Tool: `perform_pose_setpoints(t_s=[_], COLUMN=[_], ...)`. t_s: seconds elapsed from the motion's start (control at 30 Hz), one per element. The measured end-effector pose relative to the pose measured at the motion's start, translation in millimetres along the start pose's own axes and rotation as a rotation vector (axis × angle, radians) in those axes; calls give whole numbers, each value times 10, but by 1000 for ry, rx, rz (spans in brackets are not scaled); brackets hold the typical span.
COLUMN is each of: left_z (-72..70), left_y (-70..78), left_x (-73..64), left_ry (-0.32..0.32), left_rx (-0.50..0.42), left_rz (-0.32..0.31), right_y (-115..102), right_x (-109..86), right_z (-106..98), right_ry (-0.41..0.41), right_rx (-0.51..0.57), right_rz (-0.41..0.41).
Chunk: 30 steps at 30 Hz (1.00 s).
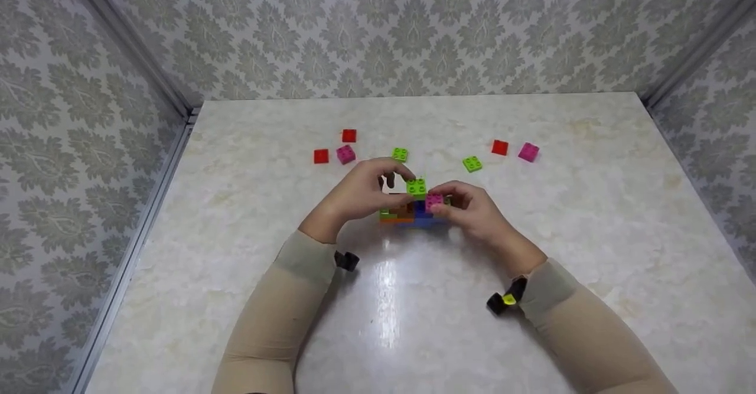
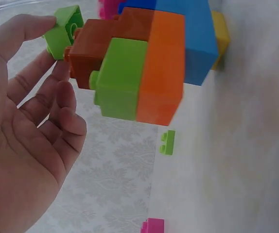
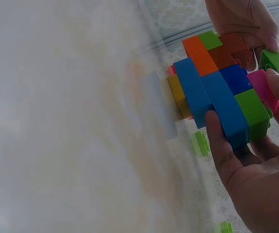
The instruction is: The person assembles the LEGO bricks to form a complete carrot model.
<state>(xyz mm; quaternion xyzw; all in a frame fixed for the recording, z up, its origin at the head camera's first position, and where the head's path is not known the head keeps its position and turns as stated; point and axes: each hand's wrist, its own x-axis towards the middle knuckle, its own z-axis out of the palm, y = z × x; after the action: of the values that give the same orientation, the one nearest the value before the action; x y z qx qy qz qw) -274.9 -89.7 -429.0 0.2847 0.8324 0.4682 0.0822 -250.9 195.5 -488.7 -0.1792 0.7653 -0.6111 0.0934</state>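
Observation:
A built block of toy bricks (image 2: 165, 63) in blue, orange, brown, green and yellow stands on the table between the hands. My left hand (image 1: 367, 190) pinches a green brick (image 1: 416, 188) between thumb and finger, above the block's brown bricks; its other fingers curl loosely beside the block. The right hand (image 1: 477, 208) has its thumb and index finger at a pink brick (image 1: 434, 201) on top of the block, next to a dark blue brick (image 3: 235, 79). One right finger touches a light blue brick (image 3: 227, 109) on the block's side. The hand partly hides the block's right end.
Beyond the hands lie loose bricks: red bricks (image 1: 349, 135) and a pink one (image 1: 346, 154) at left, a green one (image 1: 400, 155) in the middle. Farther right are another green brick (image 1: 472, 163), a red (image 1: 499, 147) and a pink (image 1: 528, 152). Patterned walls border the table.

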Motion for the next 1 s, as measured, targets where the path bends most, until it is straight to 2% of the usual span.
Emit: perform_pose_setpoints(t_s=[0.2,0.4,0.7,1.0], left_z=[19,38,82,167], left_y=[-80,-101,-132,-133], left_x=[-4,-5,16,26], left_ry=[-53,-60,-87,-108], left_rx=[2,-2,16,-4], left_rz=[15,29,-3,-6], right_y=[-7,-10,-5,-4], right_x=[9,14,20,7], right_z=[10,14,15,16], right_ry=[-7,-12,-10,-8], right_rx=[-3,25,33,26], right_rz=[-9,-9,-16,-15])
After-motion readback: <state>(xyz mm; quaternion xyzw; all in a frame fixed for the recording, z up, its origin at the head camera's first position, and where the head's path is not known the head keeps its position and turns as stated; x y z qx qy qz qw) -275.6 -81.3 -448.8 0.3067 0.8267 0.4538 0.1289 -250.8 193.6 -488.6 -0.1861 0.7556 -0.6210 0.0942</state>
